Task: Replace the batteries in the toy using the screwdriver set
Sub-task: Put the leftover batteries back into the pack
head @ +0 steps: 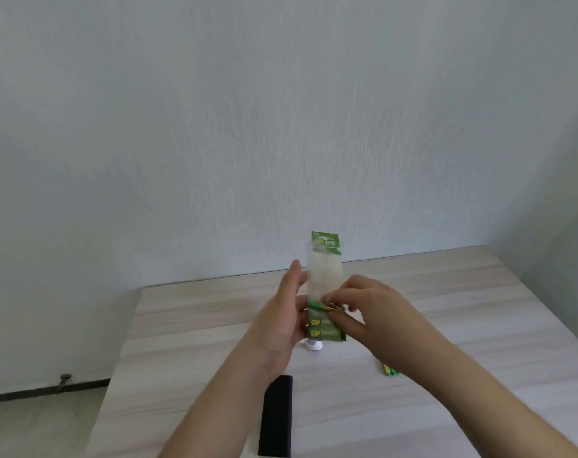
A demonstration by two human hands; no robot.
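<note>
Green card and clear plastic make up the battery pack (325, 292), which is held upright above the pale wood-grain surface (188, 325), its printed header at the top and two "GP" marks showing low on its front. The left hand (281, 322) holds the pack along its left edge, palm turned toward it; its long fingers (296, 276) reach up beside the clear blister, while how the thumb lies behind the pack cannot be told. The right hand (367, 312) comes in from the right with its fingers curled together, the tips pinching a green-and-gold battery (332, 307) at the front of the pack, about where the blister meets the green lower part. Just below the bottom edge of the pack, a small white toy (314, 346) sits on the surface, mostly hidden by the pack and the left hand. Nearer the camera, a black oblong case (276, 416) lies flat under the left forearm. To the right, partly covered by the right forearm, loose green batteries (389, 370) rest on the surface, well apart from the toy. A light textured wall (281, 110) stands behind the surface.
</note>
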